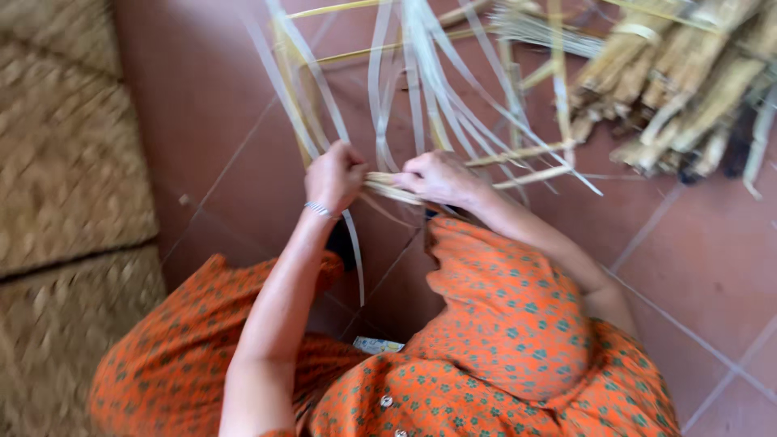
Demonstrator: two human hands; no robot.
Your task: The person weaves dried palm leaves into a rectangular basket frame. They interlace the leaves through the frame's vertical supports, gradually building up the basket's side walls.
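Together both hands, left hand [333, 176] and right hand [437, 176], clasp pale strips [387, 187].

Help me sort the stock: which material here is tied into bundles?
The thick tan stalks at the upper right, bound with bands; the pale flat strips by both hands fan out loose.

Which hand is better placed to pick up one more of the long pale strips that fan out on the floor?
Probably the left hand: several pale strips run right past it. The right hand clamps the gathered bundle and looks needed there.
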